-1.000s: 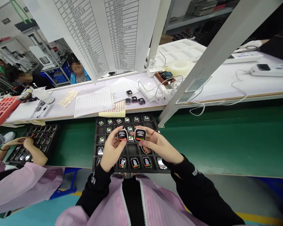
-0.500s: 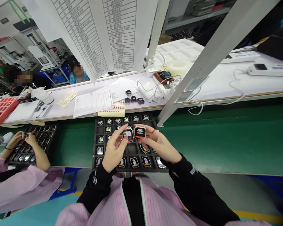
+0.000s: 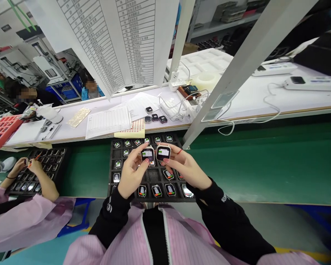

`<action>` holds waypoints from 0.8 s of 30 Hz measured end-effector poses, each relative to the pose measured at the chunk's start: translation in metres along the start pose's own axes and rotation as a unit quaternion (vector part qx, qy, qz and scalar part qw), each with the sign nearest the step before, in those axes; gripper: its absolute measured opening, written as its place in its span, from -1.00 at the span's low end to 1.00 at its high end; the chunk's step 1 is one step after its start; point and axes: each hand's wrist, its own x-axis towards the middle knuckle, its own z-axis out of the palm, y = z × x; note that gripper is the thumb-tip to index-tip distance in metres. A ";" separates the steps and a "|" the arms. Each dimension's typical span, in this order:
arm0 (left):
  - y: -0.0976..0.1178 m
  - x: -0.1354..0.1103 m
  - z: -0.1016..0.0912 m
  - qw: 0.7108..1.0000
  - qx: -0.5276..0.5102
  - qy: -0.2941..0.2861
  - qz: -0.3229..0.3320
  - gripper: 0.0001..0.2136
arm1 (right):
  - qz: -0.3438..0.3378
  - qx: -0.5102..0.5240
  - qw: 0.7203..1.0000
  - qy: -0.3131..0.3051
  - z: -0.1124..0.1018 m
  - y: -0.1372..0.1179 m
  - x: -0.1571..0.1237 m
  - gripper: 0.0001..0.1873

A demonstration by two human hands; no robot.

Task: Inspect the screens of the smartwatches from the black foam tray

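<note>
My left hand (image 3: 132,170) grips a square smartwatch case (image 3: 147,155) by its edges, thumb on the lower part of its lit screen. Beside it, a second smartwatch case (image 3: 163,152) sits in my right hand (image 3: 188,164), the thumb resting at its lower edge. Both screens face up and show a white and green panel. Under my hands lies a black compartment tray (image 3: 153,176) holding several more watch cases, many with lit screens; one of these watch cases (image 3: 156,191) lies in the near row. My hands hide part of the tray's middle.
Beyond the tray runs a white shelf with paper forms (image 3: 108,122), a red-dot sticker sheet (image 3: 131,129), several dark watch cases (image 3: 154,117) and power strips with cables (image 3: 172,109). A slanted metal post (image 3: 226,77) stands right. At left, a co-worker's hands (image 3: 34,165) work over another tray (image 3: 51,165).
The right-hand watch's screen has switched from white text with an orange bar to a white and green panel. The left-hand watch has shifted slightly left, and the view has moved a little.
</note>
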 end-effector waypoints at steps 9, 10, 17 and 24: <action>0.010 0.004 0.000 1.000 0.002 0.000 0.018 -0.59 | -0.012 -0.013 1.000 0.008 -0.002 -0.005 -0.002 -0.37; 0.010 0.004 0.001 1.000 0.003 0.002 0.019 -0.59 | -0.013 -0.015 1.000 0.013 -0.001 -0.005 -0.002 -0.37; 0.011 0.005 0.002 0.999 0.011 -0.001 0.031 -0.59 | -0.012 -0.008 0.999 0.031 0.001 -0.008 -0.001 -0.42; 0.016 0.006 0.002 0.999 -0.007 0.001 0.038 -0.60 | -0.028 -0.005 0.999 0.018 0.001 -0.014 -0.001 -0.43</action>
